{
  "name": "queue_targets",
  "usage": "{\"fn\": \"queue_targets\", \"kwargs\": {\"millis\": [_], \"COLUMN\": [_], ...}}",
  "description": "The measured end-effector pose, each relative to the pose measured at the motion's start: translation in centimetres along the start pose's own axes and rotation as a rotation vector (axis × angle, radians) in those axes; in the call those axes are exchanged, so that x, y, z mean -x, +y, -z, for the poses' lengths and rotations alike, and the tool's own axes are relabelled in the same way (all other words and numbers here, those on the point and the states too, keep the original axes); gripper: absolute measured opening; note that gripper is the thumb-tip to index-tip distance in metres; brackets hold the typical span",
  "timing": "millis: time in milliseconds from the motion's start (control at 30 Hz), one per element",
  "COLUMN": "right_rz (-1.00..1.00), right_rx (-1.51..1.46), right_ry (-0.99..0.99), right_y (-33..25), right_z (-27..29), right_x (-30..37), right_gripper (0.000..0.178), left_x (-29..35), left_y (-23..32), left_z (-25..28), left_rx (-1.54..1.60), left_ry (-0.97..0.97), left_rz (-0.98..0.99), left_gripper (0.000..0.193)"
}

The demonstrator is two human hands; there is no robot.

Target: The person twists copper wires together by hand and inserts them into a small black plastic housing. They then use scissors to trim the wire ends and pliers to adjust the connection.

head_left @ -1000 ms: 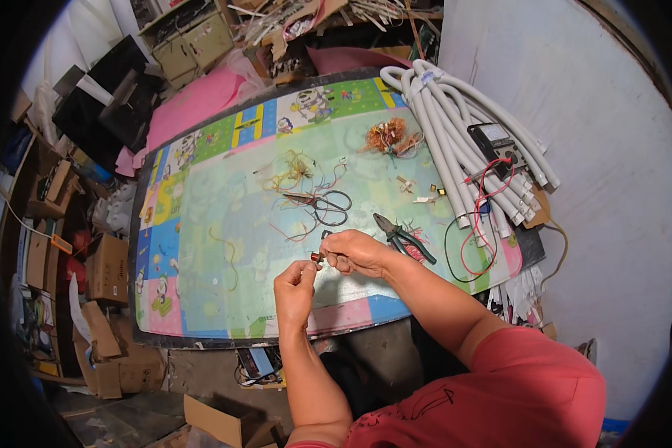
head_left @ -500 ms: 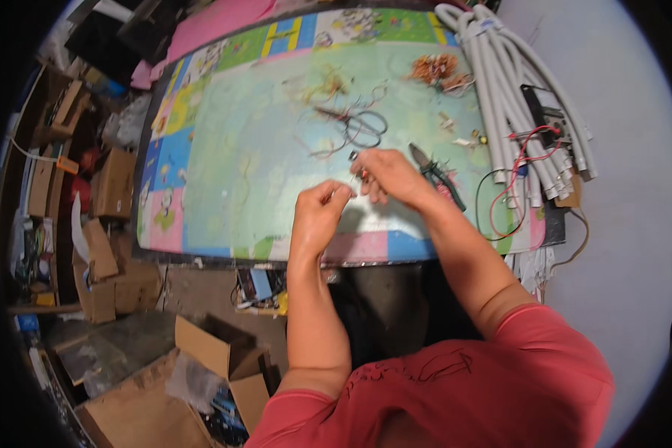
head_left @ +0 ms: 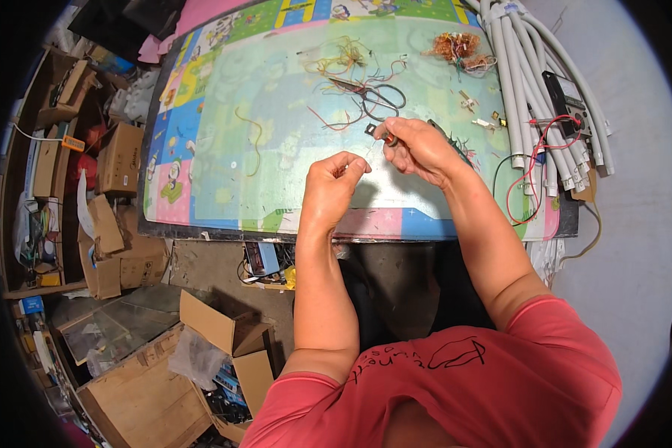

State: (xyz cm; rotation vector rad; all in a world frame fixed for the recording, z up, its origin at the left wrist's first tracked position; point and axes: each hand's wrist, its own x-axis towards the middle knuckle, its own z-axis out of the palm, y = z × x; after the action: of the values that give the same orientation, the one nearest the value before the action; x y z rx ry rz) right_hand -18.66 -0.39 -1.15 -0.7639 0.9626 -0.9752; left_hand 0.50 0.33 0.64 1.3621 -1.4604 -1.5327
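Note:
My left hand (head_left: 331,187) is closed in a pinch above the near part of the table, and what its fingertips hold is too small to name. To its right, my right hand (head_left: 424,153) grips a small dark part with a red body (head_left: 384,137) between thumb and fingers. A faint thin strand (head_left: 370,154) shows in the gap between the two hands. Black-handled scissors (head_left: 384,98) lie open just beyond the right hand, among loose thin wires (head_left: 334,119). Pliers (head_left: 455,140) lie beside the right hand, partly hidden by it.
A tangle of copper wire (head_left: 455,48) and small metal pieces (head_left: 467,101) lie at the far right of the table. White pipes (head_left: 511,89) line the right edge, with a meter (head_left: 567,97) and its red lead on them. Cardboard boxes (head_left: 209,321) stand on the floor at left.
The whole view has shifted, so the table sits higher and further right. My hands are slightly further apart, and the right hand now covers more of the pliers.

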Motion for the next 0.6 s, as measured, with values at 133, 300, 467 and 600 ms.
{"fn": "queue_targets", "kwargs": {"millis": [133,300,467,600], "right_rz": [-0.032,0.155,0.056,-0.003], "right_rx": [-0.067,0.167,0.152,0.018], "right_ry": [0.006,-0.011,0.105,0.174], "right_y": [-0.6,0.0,-0.4,-1.0], "right_z": [-0.9,-0.7,-0.5,-0.6], "right_x": [0.4,0.4,0.2,0.6], "right_gripper": [0.031,0.036,0.036,0.033], "left_x": [0.0,-0.1,-0.2,0.3], "left_y": [-0.2,-0.4,-0.5,-0.3], "left_z": [0.2,0.1,-0.1,-0.5], "left_rx": [-0.003,-0.024,-0.047,-0.054], "left_ry": [0.007,0.02,0.023,-0.068], "left_rz": [0.02,0.01,0.016,-0.061], "left_gripper": [0.015,0.015,0.014,0.015]}}
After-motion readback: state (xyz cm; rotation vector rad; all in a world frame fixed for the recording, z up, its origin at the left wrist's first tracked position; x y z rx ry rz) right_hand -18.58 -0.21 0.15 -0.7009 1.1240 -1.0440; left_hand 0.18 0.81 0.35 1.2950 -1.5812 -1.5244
